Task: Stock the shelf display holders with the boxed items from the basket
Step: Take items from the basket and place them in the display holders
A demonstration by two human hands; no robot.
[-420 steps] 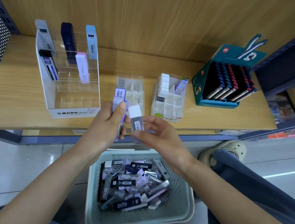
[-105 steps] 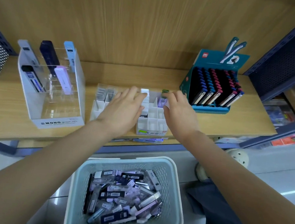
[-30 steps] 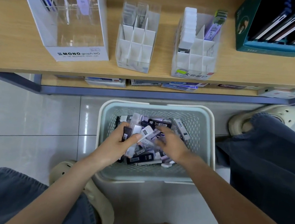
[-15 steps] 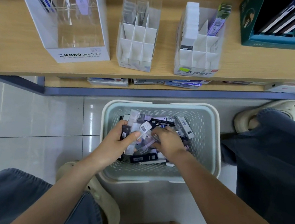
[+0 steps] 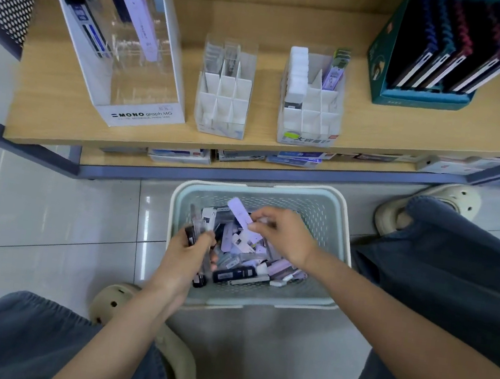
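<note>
Your left hand (image 5: pixel 184 255) clasps slim clear and dark boxes (image 5: pixel 197 227), centre frame, your right hand (image 5: pixel 287 236) pinches a pale lilac flat box (image 5: pixel 238 214) over the pale green perforated plastic basket (image 5: pixel 329 224), two white gridded display holders (image 5: pixel 223 97) upper centre on the wooden shelf (image 5: pixel 59 117).

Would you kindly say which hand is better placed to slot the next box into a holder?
Probably right: the right hand pinches one lilac box clear of the pile; the left hand grips several boxes.
</note>
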